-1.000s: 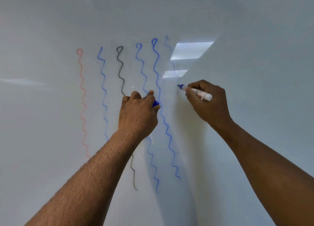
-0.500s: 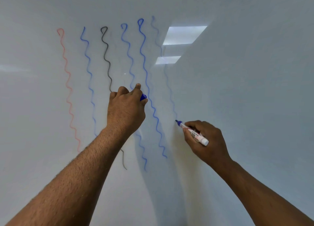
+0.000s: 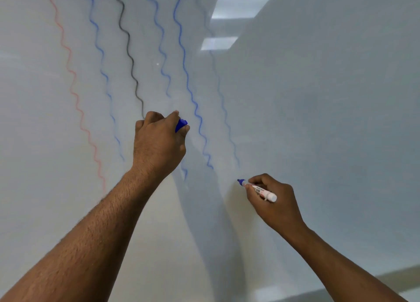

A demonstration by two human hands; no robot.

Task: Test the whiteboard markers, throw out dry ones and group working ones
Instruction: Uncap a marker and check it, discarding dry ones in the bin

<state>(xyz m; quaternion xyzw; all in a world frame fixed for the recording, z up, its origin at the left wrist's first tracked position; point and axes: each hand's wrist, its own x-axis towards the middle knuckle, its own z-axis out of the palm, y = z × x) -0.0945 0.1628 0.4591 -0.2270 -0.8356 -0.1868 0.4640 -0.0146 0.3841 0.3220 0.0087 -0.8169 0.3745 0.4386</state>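
My right hand grips a white whiteboard marker with a blue tip, and the tip touches the whiteboard low down. A faint blue wavy line runs down the board and ends just above the tip. My left hand is curled round the marker's blue cap and rests against the board. Left of the faint line stand several wavy test lines: red, blue, black, blue and a strong blue one.
Ceiling lights reflect as bright patches at the top of the board. The board's lower edge shows at the bottom right. The right half of the board carries no marks.
My right hand has drawn the marker down the board, lengthening the faint blue wavy line. The view has dropped, so the line tops are cut off. My left hand keeps the cap.
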